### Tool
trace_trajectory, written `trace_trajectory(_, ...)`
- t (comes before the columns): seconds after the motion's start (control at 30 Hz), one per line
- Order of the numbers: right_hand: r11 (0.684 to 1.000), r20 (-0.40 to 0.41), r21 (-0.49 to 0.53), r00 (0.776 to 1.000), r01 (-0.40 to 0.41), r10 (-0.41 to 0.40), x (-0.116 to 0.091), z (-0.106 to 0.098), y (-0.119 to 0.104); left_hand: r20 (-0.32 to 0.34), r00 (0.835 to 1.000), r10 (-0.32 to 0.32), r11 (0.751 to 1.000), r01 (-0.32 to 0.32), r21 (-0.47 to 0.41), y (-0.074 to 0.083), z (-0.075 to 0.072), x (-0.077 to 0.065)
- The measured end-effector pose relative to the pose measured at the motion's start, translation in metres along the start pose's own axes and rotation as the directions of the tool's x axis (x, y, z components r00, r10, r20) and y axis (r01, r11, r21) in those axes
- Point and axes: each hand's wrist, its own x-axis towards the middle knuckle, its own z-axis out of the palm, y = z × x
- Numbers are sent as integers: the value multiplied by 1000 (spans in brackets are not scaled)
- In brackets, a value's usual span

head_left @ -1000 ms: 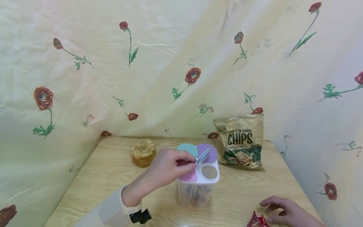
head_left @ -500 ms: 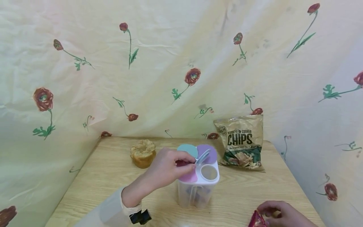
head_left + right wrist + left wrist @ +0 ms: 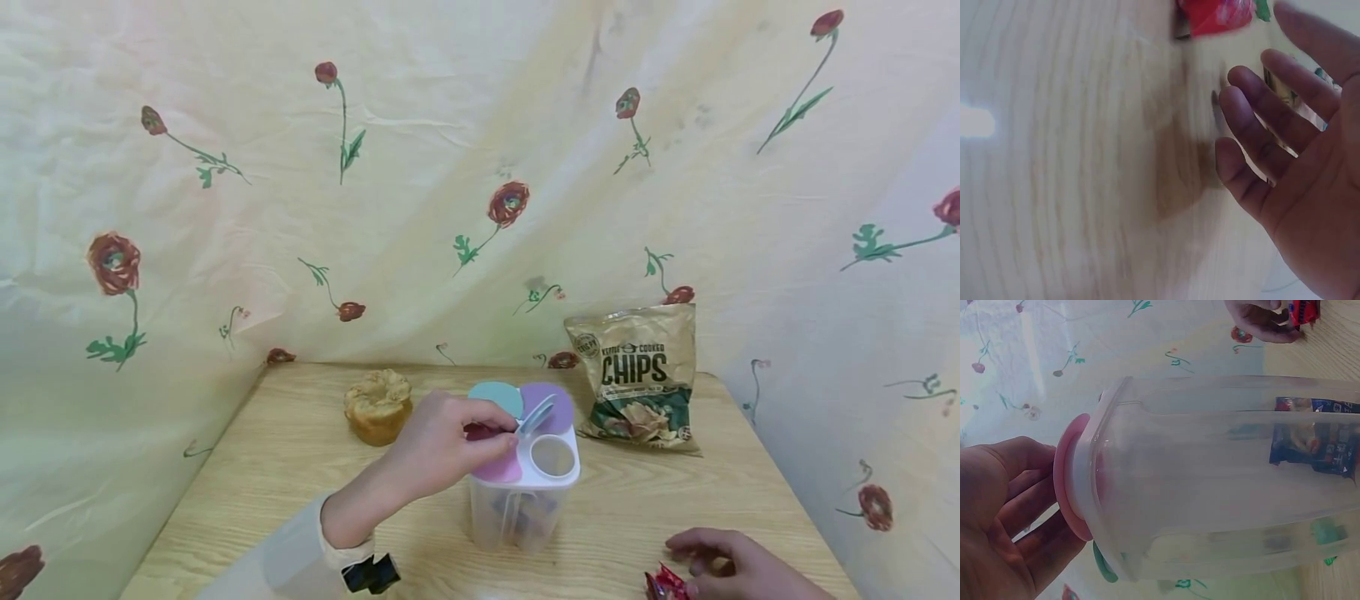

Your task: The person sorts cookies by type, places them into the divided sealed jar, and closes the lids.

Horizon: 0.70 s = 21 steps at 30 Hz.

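In the head view, my left hand (image 3: 442, 433) is at the top of a clear plastic storage container (image 3: 517, 517), its thumb and index finger pinching the raised light blue flap lid (image 3: 538, 414). Beside that flap, a round hole (image 3: 552, 456) is uncovered in the white top. Pink (image 3: 1067, 478), teal and purple lids cover the other sections. A blue snack packet (image 3: 1313, 437) lies inside the container. At the lower right, my right hand (image 3: 738, 562) is beside a small red packet (image 3: 666, 583). Its fingers are spread and slightly bent, with the packet beyond the fingertips (image 3: 1232, 100).
A standing bag of chips (image 3: 633, 379) is behind the container to the right. On the left sits a round bread loaf (image 3: 378, 408). Floral cloth (image 3: 420, 208) surrounds the wooden table (image 3: 255, 492) at the back and sides.
My right hand moves left and its fingers meet the red packet, which now lies slightly farther left, turned differently. My left hand keeps its pinch on the flap lid.
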Motion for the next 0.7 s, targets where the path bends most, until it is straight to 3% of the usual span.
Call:
trace_trajectory(0.23,999,20,37,1000,-7,6,7,8,-2,-1,1000,3,1000,-3,-4,0,0,0)
trace_trajectory(0.47,995,112,29,989,93,-96,12,8,-3,1,1000,2,1000,-2,-2,0,1,0)
trace_trajectory(0.7,1000,19,-9,1000,-2,2,10,5,-3,4,1000,-2,1000,2,0,1,0,0)
